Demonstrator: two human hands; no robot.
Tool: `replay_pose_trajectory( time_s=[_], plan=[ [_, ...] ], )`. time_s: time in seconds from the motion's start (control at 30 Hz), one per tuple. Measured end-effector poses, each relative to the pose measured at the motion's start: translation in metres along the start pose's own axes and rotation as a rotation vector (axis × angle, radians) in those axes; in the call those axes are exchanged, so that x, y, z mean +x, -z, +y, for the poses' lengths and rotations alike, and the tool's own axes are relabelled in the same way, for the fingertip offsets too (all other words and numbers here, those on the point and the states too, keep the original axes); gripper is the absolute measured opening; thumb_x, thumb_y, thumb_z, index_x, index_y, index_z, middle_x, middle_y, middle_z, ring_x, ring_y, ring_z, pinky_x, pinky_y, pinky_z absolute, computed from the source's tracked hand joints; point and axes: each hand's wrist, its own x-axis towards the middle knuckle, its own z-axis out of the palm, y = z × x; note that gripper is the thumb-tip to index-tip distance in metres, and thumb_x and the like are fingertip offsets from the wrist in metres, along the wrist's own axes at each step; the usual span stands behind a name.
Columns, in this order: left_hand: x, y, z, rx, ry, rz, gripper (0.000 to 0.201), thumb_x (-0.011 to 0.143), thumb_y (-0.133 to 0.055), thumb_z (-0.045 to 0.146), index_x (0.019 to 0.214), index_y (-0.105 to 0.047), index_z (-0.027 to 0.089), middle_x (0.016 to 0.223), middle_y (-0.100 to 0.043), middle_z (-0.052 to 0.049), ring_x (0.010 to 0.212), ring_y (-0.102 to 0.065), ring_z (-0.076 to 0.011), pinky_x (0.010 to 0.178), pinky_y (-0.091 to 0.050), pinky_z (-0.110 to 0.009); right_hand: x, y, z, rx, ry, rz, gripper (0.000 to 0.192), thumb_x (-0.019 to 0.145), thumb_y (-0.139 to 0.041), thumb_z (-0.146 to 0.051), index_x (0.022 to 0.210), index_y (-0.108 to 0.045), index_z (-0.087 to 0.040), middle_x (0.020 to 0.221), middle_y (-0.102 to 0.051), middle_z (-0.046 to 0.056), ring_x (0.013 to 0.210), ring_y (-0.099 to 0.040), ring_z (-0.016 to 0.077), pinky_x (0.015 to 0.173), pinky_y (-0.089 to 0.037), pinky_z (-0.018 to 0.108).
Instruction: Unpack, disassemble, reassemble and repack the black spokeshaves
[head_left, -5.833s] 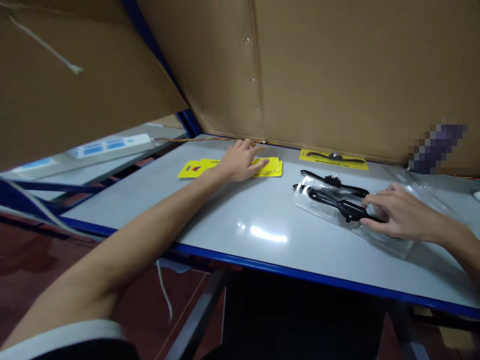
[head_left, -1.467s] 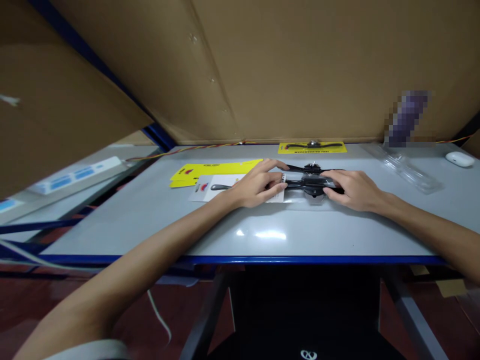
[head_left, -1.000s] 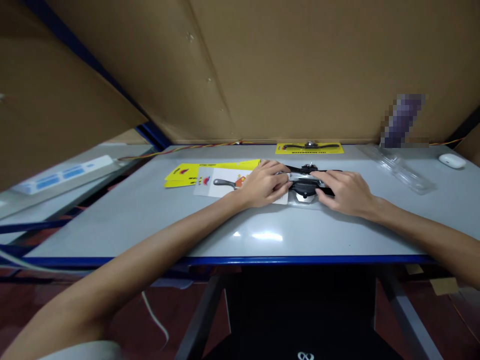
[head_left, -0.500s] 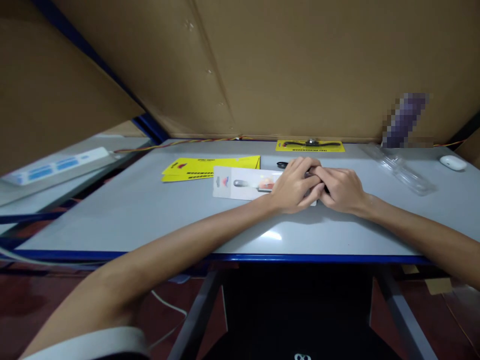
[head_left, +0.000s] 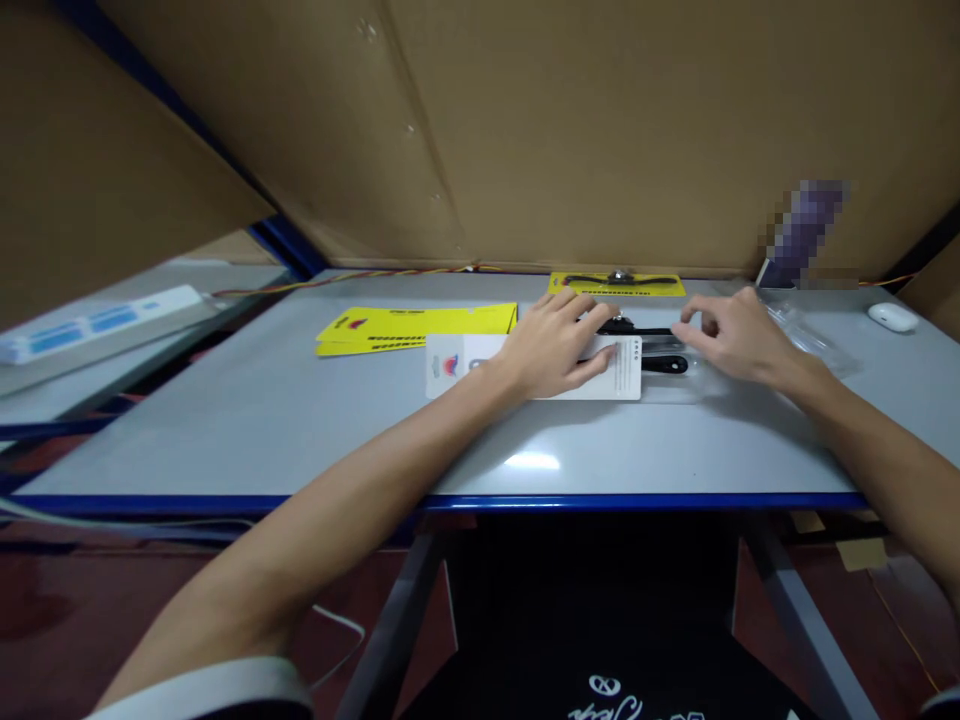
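Since a moment ago my right hand (head_left: 731,335) lifted off, fingers loose and empty, while my left hand (head_left: 555,345) presses flat on the white backing card (head_left: 536,366) — light, bendy, slick blister pack (head_left: 667,365) best gripped by its edges.

A white printed card (head_left: 525,366) lies flat on the grey worktop (head_left: 300,430) under the left hand (head_left: 555,345), long side across, a red and blue mark near its left end, fine print at its right end; a black tool (head_left: 660,364) in a clear blister (head_left: 679,385) lies flat just right of that hand, below the right hand (head_left: 739,335).
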Motion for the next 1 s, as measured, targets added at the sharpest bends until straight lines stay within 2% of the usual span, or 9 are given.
replay_pose_trajectory(
  time_s=[0.1, 0.2, 0.27, 0.33, 0.47, 0.53, 0.67, 0.87, 1.0],
  plan=[
    [-0.002, 0.005, -0.005, 0.006, -0.017, -0.121, 0.058, 0.11, -0.038, 0.059, 0.139, -0.068, 0.019, 0.116, -0.075, -0.015, 0.107, -0.067, -0.033, 0.094, -0.052, -0.046, 0.004, 0.01, 0.014, 0.057, -0.046, -0.203, 0.052, 0.101, -0.053, -0.066, 0.084, -0.076, -0.022, 0.064, -0.062, 0.005, 0.064, -0.056, 0.0225, 0.07, -0.037, 0.039],
    [0.0, 0.011, -0.001, 0.021, 0.028, -0.233, 0.066, 0.111, -0.037, 0.063, 0.153, -0.062, 0.019, 0.116, -0.076, -0.015, 0.108, -0.07, -0.0325, 0.096, -0.052, -0.044, 0.008, 0.013, 0.024, 0.088, -0.028, -0.421, 0.061, 0.092, -0.061, -0.08, 0.086, -0.079, -0.022, 0.074, -0.069, 0.006, 0.068, -0.058, 0.0221, 0.067, -0.037, 0.038],
    [0.002, 0.014, 0.002, 0.026, 0.052, -0.291, 0.071, 0.111, -0.037, 0.066, 0.161, -0.056, 0.019, 0.119, -0.076, -0.016, 0.112, -0.071, -0.0332, 0.098, -0.052, -0.044, 0.01, 0.014, 0.028, 0.125, -0.025, -0.513, 0.067, 0.085, -0.065, -0.087, 0.085, -0.079, -0.022, 0.077, -0.07, 0.006, 0.07, -0.058, 0.0217, 0.067, -0.037, 0.037],
    [0.002, 0.013, 0.002, 0.02, 0.045, -0.321, 0.074, 0.111, -0.039, 0.069, 0.162, -0.054, 0.018, 0.122, -0.075, -0.017, 0.115, -0.07, -0.0347, 0.1, -0.052, -0.044, 0.011, 0.015, 0.031, 0.177, -0.012, -0.578, 0.07, 0.081, -0.066, -0.091, 0.079, -0.077, -0.022, 0.075, -0.069, 0.005, 0.07, -0.057, 0.0208, 0.066, -0.038, 0.036],
    [0.0, 0.01, -0.002, 0.006, 0.002, -0.303, 0.074, 0.11, -0.037, 0.072, 0.154, -0.063, 0.017, 0.128, -0.073, -0.019, 0.121, -0.066, -0.0366, 0.104, -0.051, -0.048, 0.011, 0.018, 0.033, 0.29, 0.039, -0.706, 0.065, 0.082, -0.071, -0.088, 0.074, -0.077, -0.023, 0.072, -0.067, 0.003, 0.066, -0.055, 0.019, 0.065, -0.04, 0.036],
    [-0.002, 0.009, -0.001, 0.018, -0.007, -0.311, 0.073, 0.111, -0.034, 0.072, 0.149, -0.066, 0.018, 0.127, -0.073, -0.018, 0.12, -0.067, -0.0356, 0.105, -0.051, -0.048, 0.011, 0.018, 0.033, 0.314, 0.048, -0.682, 0.061, 0.083, -0.073, -0.084, 0.075, -0.077, -0.024, 0.07, -0.065, 0.003, 0.063, -0.053, 0.018, 0.062, -0.039, 0.036],
    [-0.002, 0.015, 0.01, 0.102, 0.048, -0.356, 0.068, 0.113, -0.031, 0.065, 0.146, -0.067, 0.018, 0.121, -0.074, -0.017, 0.112, -0.07, -0.0334, 0.1, -0.052, -0.046, 0.011, 0.013, 0.036, 0.354, 0.044, -0.485, 0.051, 0.087, -0.075, -0.075, 0.076, -0.076, -0.025, 0.065, -0.062, 0.002, 0.06, -0.053, 0.0175, 0.058, -0.039, 0.036],
    [0.004, 0.027, 0.032, 0.136, 0.148, -0.451, 0.068, 0.112, -0.041, 0.067, 0.161, -0.053, 0.021, 0.134, -0.069, -0.019, 0.103, -0.074, -0.0325, 0.083, -0.052, -0.04, 0.01, 0.006, 0.036, 0.445, 0.012, -0.262, 0.042, 0.088, -0.077, -0.067, 0.08, -0.074, -0.026, 0.063, -0.07, 0.004, 0.06, -0.066, 0.0223, 0.059, -0.048, 0.038],
    [0.008, 0.03, 0.036, 0.184, 0.24, -0.485, 0.062, 0.112, -0.048, 0.064, 0.155, -0.056, 0.02, 0.133, -0.071, -0.019, 0.106, -0.075, -0.0349, 0.079, -0.051, -0.039, 0.008, -0.001, 0.029, 0.525, 0.048, -0.198, 0.038, 0.09, -0.076, -0.063, 0.083, -0.07, -0.025, 0.067, -0.075, 0.004, 0.063, -0.071, 0.0229, 0.063, -0.053, 0.038]
  ],
)
